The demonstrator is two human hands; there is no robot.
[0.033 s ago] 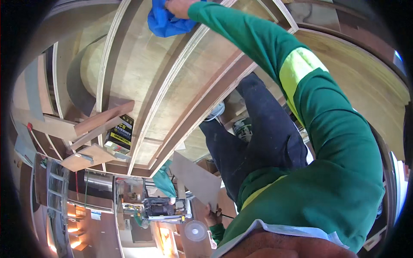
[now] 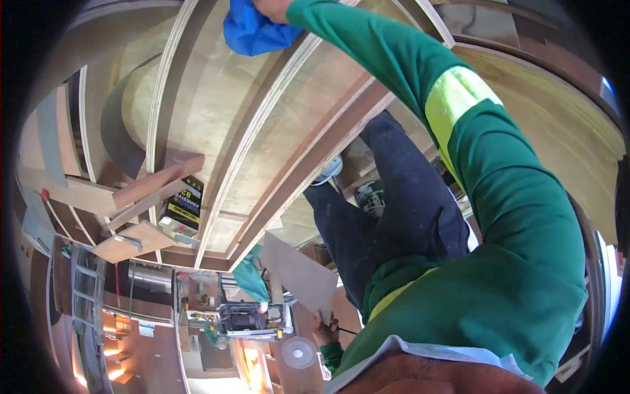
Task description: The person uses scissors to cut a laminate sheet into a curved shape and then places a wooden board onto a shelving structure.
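My right hand [image 2: 272,9] reaches to the top edge of the view and is partly cut off there. It grips a crumpled blue cloth [image 2: 256,31] over a pale plywood panel [image 2: 230,85] between upright ribs. Low in the middle, beside my body, my left hand [image 2: 323,330] closes on the lower corner of a thin grey-brown board [image 2: 298,272], which slants up to the left. A thin dark rod-like thing shows by its fingers; I cannot tell whether the hand holds it too.
Curved plywood ribs [image 2: 262,108] run across the frame. A black and yellow adhesive tin [image 2: 182,207] stands among loose wood strips [image 2: 157,180]. A tub [image 2: 371,197] is between my legs. A dark machine [image 2: 249,320], a teal cloth [image 2: 251,276] and a ladder [image 2: 85,289] lie beyond.
My right hand and the blue cloth have shifted very slightly, the cloth a little to the left. My left hand and the board look the same.
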